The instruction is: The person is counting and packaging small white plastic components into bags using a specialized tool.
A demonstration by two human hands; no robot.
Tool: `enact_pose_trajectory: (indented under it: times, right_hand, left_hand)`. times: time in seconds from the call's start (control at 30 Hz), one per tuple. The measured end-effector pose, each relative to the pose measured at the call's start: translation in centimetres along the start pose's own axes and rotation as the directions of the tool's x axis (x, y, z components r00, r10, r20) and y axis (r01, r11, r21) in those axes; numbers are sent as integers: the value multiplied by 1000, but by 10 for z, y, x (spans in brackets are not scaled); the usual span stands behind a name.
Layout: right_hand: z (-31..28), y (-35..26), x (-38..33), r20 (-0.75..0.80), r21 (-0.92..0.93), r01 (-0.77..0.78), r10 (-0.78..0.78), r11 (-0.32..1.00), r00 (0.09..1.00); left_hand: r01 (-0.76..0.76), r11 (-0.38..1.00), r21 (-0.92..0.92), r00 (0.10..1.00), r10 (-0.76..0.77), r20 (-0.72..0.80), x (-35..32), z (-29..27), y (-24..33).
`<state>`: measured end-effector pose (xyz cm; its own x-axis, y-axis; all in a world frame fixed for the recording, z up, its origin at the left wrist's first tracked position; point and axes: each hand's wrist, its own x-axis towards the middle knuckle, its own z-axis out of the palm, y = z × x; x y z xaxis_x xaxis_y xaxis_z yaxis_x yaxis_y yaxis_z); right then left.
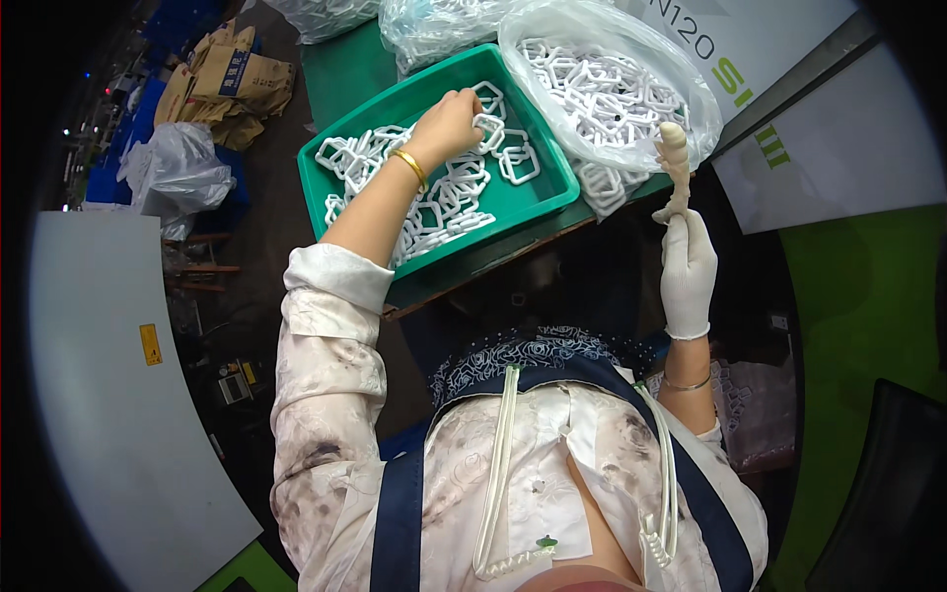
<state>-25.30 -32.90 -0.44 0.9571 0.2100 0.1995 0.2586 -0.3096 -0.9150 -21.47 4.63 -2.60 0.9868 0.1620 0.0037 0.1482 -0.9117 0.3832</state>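
My bare left hand (450,126), with a gold bangle at its wrist, reaches into a green plastic bin (538,202). Its fingers are closed at the edge of a white plastic link (489,100), near the far side of the bin. Around and below it lie several more six-sided open white links (518,164), loosely heaped. My right hand (688,271) wears a white glove and is raised to the right, clear of the bench. From its curled fingers a narrow, ridged, cream-coloured piece (674,153) sticks up; its exact kind is not plain.
Right of the bin, an open clear plastic bag (705,109) holds many white links (602,89). More clear bags (434,30) lie at the back of the green bench (345,74). Brown paper sacks (237,79) stand far left. White machine panels (99,395) flank the space.
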Motion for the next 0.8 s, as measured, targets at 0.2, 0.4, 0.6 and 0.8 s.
enact_pose_trajectory:
  times: [0.2,0.4,0.6,0.8]
  right_hand:
    - [-2,6,-1,-4,1,-17,17,1000,1000]
    - [-1,3,0,17,31,-34,33,999,999]
    - [-1,-6,1,40,7,-84,84,996,996]
    - [3,-3,-4,39,18,-14,13,1000,999]
  left_hand:
    - [8,988,157,998,2,-68,5,-3,-6]
    - [28,992,-120,996,-38,-84,8,-29,-7]
    - [-311,947,-81,943,318,102,-16,6,45]
    - [-196,980,41,971,189,146,-21,8,49]
